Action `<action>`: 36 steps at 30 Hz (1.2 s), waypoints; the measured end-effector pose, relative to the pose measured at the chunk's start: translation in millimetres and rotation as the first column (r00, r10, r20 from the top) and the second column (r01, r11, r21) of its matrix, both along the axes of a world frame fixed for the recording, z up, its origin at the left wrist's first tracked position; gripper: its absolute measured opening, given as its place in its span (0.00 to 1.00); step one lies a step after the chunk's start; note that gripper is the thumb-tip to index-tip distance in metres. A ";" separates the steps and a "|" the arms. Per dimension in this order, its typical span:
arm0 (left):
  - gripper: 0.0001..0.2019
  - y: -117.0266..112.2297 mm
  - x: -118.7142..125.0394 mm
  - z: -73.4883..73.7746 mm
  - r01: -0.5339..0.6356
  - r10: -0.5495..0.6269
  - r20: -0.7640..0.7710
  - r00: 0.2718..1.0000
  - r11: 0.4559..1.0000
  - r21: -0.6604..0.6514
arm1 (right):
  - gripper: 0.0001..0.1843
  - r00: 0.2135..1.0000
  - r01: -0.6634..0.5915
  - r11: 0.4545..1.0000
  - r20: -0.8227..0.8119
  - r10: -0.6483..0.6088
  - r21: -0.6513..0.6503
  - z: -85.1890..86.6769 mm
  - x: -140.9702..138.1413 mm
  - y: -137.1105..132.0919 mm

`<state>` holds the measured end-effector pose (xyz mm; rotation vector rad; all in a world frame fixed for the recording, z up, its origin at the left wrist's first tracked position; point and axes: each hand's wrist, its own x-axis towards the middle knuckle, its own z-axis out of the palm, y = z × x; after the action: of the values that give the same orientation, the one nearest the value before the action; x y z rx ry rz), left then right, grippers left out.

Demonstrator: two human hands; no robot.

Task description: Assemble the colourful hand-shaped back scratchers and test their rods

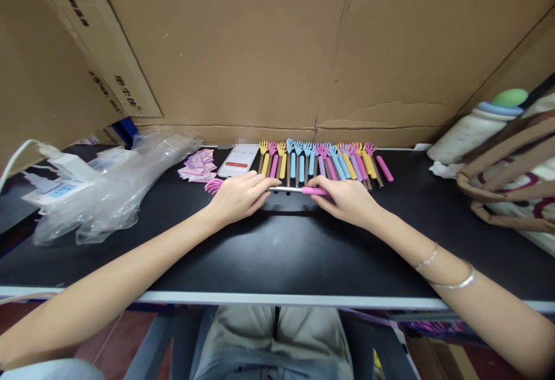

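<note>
Head view: the desk is looked down on from the seated wearer's side.
The camera is worn on the head and tilted forward and down, so the lap is caught at six o'clock and a cardboard wall is faced at twelve. The left forearm is cut by the frame at eight o'clock, the right forearm at four. The left hand and right hand are framed near the centre, at close range. A bag is cropped at three o'clock.
</note>
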<state>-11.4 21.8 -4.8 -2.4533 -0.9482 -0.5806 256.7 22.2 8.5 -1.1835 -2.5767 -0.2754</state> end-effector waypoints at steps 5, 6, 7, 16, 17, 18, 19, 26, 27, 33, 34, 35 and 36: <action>0.13 4.1 -5.7 4.7 -0.072 0.072 -0.008 0.997 0.997 -0.041 | 0.14 1.000 0.013 0.998 0.013 -0.013 0.062 4.9 3.7 1.3; 0.13 5.2 -7.2 5.4 -0.093 0.092 -0.018 0.996 0.995 -0.046 | 0.14 1.000 0.015 0.997 0.016 -0.016 0.073 6.0 4.5 1.7; 0.13 6.3 -8.7 5.9 -0.110 0.109 -0.028 0.994 0.993 -0.046 | 0.14 1.000 0.015 0.997 0.018 -0.017 0.080 6.8 5.3 2.2; 0.12 11.2 -14.1 4.0 -0.141 0.139 -0.076 0.987 0.990 -0.020 | 0.15 1.000 -0.015 0.997 0.005 0.015 0.071 -0.9 7.9 7.6; 0.12 11.6 -14.3 3.4 -0.137 0.136 -0.070 0.988 0.990 -0.020 | 0.16 1.000 -0.014 0.998 0.007 0.013 0.067 -1.9 7.9 7.7; 0.12 12.0 -14.5 2.9 -0.134 0.133 -0.065 0.989 0.991 -0.023 | 0.16 1.000 -0.013 0.998 0.010 0.012 0.063 -2.6 7.9 7.7; 0.12 12.4 -14.8 2.4 -0.132 0.130 -0.058 0.990 0.991 -0.027 | 0.17 1.000 -0.011 0.998 0.013 0.010 0.060 -3.2 7.8 7.6; 0.13 12.1 -15.7 1.4 -0.097 0.097 -0.024 0.995 0.995 -0.009 | 0.18 1.000 -0.002 0.999 0.018 0.001 0.046 -3.9 6.8 7.1; 0.12 11.8 -15.5 1.5 -0.080 0.080 -0.021 0.997 0.997 -0.002 | 0.18 1.000 -0.003 0.999 0.018 0.002 0.044 -3.9 6.7 7.2; 0.12 10.7 -13.3 2.0 -0.021 0.022 -0.024 0.999 0.999 0.035 | 0.17 1.000 -0.025 1.000 -0.014 0.026 0.016 -5.7 7.3 8.6; 0.12 10.7 -13.1 2.2 -0.023 0.024 -0.022 0.999 0.999 0.044 | 0.17 0.999 -0.024 1.000 -0.024 0.024 0.014 -6.2 7.5 8.8; 0.11 10.7 -13.1 2.4 -0.024 0.025 -0.019 0.999 0.998 0.054 | 0.17 0.999 -0.021 1.000 -0.031 0.021 0.010 -6.5 7.6 9.0; 0.11 10.6 -13.2 2.7 -0.025 0.027 -0.017 1.000 0.998 0.063 | 0.17 0.999 -0.016 1.000 -0.036 0.016 0.005 -6.8 7.8 9.2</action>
<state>-24.6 32.4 -2.1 -2.3833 -0.9393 -0.5706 264.4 31.4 1.7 -1.1551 -2.5524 -0.2542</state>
